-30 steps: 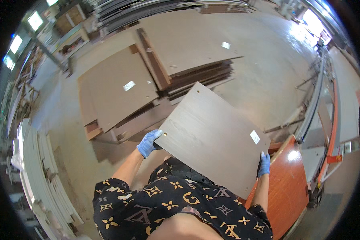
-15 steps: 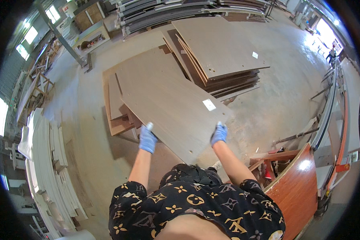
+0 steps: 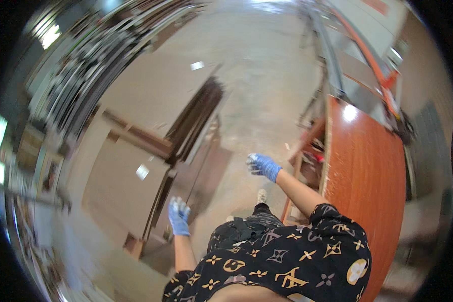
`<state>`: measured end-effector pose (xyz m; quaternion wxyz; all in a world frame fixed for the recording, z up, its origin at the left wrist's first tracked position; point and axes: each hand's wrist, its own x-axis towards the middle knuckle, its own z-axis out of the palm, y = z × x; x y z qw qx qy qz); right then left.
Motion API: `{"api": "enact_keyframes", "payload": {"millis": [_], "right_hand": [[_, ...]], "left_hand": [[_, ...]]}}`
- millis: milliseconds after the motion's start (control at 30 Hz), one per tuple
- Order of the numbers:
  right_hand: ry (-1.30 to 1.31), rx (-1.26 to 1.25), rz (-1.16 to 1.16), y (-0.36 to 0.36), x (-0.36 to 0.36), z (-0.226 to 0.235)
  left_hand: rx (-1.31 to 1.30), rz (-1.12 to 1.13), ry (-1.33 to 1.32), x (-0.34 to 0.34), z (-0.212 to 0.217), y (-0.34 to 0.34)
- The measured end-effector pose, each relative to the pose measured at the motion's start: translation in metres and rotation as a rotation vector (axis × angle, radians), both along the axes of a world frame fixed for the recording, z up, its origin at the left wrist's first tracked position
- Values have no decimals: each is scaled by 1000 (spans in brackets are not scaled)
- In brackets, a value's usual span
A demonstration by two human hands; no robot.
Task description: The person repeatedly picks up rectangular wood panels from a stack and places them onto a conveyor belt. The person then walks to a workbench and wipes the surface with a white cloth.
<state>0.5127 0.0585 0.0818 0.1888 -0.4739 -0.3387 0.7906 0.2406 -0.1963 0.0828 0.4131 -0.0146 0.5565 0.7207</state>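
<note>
My left hand [image 3: 179, 216], in a blue glove with pale fingertips, is in the air beside the nearer stack. Its fingers are apart and loosely bent, and nothing is in them. My right hand [image 3: 263, 166], gloved the same way, hangs over the floor with its fingers loosely curled and nothing held. To the left, a large grey-brown panel [image 3: 121, 189] with a white label [image 3: 142, 172] lies flat on top of the nearer stack. Beyond it rises a taller stack of similar panels [image 3: 161, 75]. Motion blurs the left side.
On my right stands a glossy reddish-brown board [image 3: 365, 186] with a wooden frame [image 3: 307, 143] beside it. Past that runs a long rail structure with an orange bar [image 3: 363, 40]. Long dark profiles [image 3: 85, 95] are piled at the far left. Concrete floor [image 3: 259, 90] stretches ahead.
Both hands have let go of the panel's edges, and it now rests on the nearer stack. My view has swung right, so the stacks appear farther left.
</note>
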Motion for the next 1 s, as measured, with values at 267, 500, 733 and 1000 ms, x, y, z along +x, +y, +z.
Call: {"api": "enact_keyframes", "payload": {"millis": [267, 500, 733, 1000], "right_hand": [[358, 74, -790, 98, 235, 38], [104, 107, -1093, 199, 372, 30], [17, 113, -1130, 330, 430, 14], [172, 141, -1447, 375, 458, -28]], "left_hand": [[-72, -640, -116, 106, -40, 98], [-136, -722, -91, 161, -45, 168], [-166, -604, -65, 197, -38, 204], [-253, -526, -55, 201, -31, 214]]}}
